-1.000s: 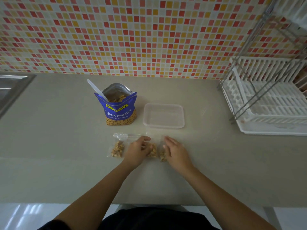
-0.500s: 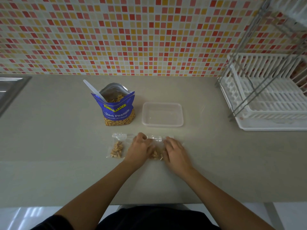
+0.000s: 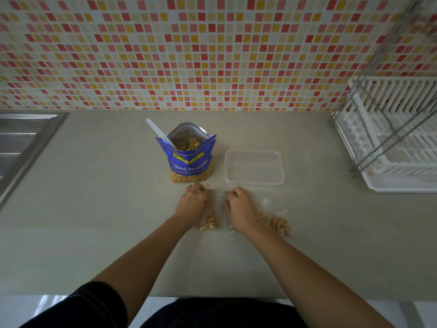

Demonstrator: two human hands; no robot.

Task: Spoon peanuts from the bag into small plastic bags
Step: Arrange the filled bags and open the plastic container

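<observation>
Two-hand pinch: left hand (image 3: pixel 192 201), right hand (image 3: pixel 239 205) curl fingers on small bag (image 3: pixel 211 223) mouth; spoon (image 3: pixel 158 133) ahead-left, left hand nearer.

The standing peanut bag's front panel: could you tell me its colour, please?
The foil peanut bag is blue with yellow and white lettering; head view.

Only the blue peanut bag (image 3: pixel 189 159), standing far-centre, is carrying readable print. Brand "TONG GARDEN" is running in yellow caps across its front, approx. mid-height. Just under that, white letters are showing "alted Peanuts", w/ the 1st letter cut off at the left fold. A smaller line below is blurring out, illegible. No other txt, nos. or signs are showing.
</observation>
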